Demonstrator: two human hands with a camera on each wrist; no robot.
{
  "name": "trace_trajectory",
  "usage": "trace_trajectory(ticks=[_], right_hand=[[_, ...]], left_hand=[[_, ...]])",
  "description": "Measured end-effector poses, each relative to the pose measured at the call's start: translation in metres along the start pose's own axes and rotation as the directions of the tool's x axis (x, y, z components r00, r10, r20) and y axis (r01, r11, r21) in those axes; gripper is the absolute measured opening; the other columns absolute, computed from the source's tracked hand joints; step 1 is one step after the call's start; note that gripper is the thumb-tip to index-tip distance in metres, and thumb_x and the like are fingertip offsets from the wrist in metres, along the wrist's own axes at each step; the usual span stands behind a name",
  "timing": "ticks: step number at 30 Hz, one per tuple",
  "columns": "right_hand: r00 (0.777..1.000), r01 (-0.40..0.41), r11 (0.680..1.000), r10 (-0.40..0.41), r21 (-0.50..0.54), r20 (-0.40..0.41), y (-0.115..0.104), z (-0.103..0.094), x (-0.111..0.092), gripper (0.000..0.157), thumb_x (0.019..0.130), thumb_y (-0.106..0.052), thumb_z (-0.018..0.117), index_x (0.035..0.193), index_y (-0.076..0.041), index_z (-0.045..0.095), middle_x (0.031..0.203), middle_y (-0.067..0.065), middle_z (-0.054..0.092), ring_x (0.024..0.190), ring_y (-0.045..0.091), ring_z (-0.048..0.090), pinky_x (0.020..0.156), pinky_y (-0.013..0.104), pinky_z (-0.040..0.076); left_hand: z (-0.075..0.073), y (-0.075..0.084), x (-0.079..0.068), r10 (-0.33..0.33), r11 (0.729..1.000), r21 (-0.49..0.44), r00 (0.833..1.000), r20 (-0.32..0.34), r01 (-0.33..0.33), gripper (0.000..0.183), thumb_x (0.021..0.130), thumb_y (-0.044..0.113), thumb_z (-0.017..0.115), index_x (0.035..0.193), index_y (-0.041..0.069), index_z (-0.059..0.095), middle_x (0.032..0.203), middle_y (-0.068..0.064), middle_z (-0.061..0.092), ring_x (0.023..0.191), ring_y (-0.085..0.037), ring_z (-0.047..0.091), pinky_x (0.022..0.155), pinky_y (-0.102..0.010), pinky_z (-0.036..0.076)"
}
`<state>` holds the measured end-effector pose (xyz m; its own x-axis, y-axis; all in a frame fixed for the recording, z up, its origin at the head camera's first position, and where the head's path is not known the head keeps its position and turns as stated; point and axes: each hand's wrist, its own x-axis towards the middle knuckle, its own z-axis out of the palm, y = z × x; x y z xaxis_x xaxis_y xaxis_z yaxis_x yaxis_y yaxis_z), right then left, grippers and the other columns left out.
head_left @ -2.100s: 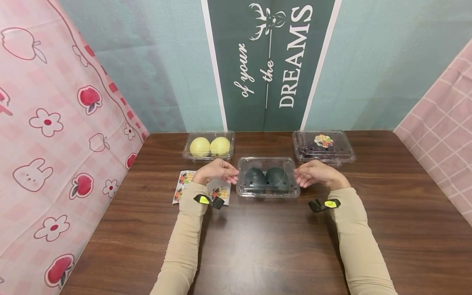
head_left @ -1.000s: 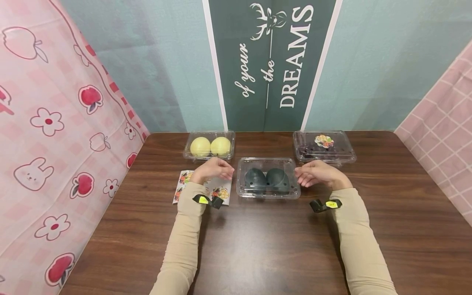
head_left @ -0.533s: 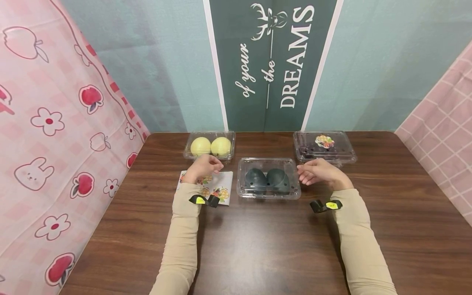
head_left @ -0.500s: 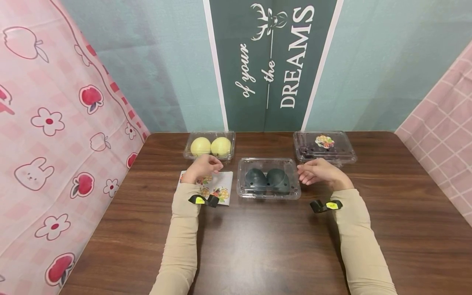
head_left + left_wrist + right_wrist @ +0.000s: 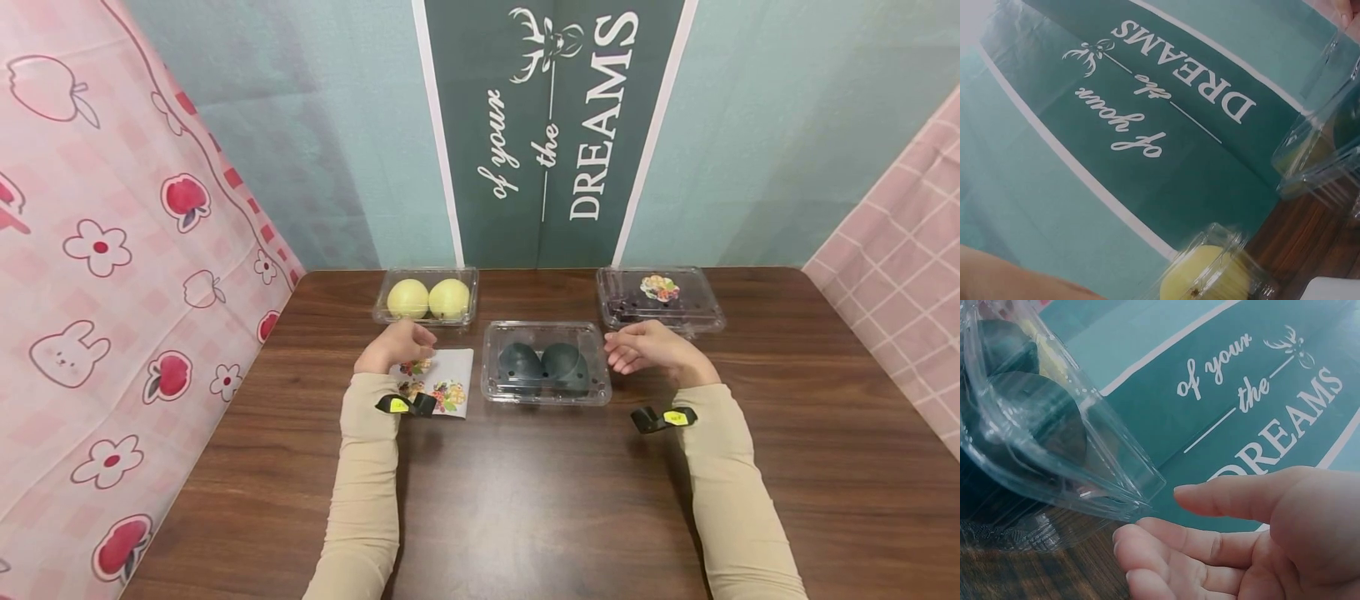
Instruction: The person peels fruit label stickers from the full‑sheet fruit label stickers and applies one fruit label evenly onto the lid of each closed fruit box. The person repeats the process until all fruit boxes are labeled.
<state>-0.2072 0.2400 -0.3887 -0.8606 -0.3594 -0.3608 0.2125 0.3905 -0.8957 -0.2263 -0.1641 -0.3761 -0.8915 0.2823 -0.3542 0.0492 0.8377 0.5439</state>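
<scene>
**Your desk sits in a cloth-lined nook**

You are indoors, at a wood-grain desk boxed in like a small staged booth. A blue-green backdrop faces you, its deer and "DREAMS" lettering turned sideways; a pink fruit-and-bunny cloth closes your left, a pink grid cloth your right. Black straps on both your wrists suggest a recording set-up. Whether home or studio, you can't tell.
</scene>
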Motion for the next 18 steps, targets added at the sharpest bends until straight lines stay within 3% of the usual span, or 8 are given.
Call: trace_trajectory(ticks=[6,13,18], right_hand=[[1.000,-0.006,1.000,0.006,-0.005,0.000,0.0006,-0.0001,0.0013,0.036,0.101,-0.018,0.046,0.113,0.015,0.054,0.071,-0.008,0.066,0.063,0.001,0.063,0.065,0.020,0.057],[1.000,-0.010,1.000,0.010,-0.005,-0.001,-0.0001,0.0004,0.0009,0.032,0.101,-0.020,0.048,0.104,0.011,0.059,0.068,-0.008,0.066,0.062,0.001,0.063,0.064,0.021,0.057],[1.000,-0.008,1.000,0.008,-0.012,0.000,-0.0008,0.0006,0.0004,0.031,0.100,-0.020,0.049,0.099,0.008,0.061,0.067,-0.007,0.066,0.061,0.002,0.063,0.064,0.021,0.058]], left_hand=[[-0.0003,-0.0039,-0.0004,-0.056,0.997,0.048,0.998,0.039,0.054,0.049,0.087,0.009,0.069,0.134,0.004,0.056,0.136,-0.017,0.059,0.097,-0.027,0.066,0.084,-0.036,0.055],[0.0028,-0.0081,0.0030,-0.087,0.994,0.075,0.996,0.033,0.084,0.058,0.081,0.005,0.073,0.136,0.005,0.054,0.140,-0.015,0.056,0.102,-0.024,0.064,0.080,-0.031,0.053],[0.0058,-0.0079,0.0048,-0.111,0.991,0.070,0.994,0.011,0.110,0.061,0.078,0.001,0.075,0.136,0.006,0.055,0.137,-0.015,0.058,0.082,-0.017,0.058,0.068,-0.025,0.047]])
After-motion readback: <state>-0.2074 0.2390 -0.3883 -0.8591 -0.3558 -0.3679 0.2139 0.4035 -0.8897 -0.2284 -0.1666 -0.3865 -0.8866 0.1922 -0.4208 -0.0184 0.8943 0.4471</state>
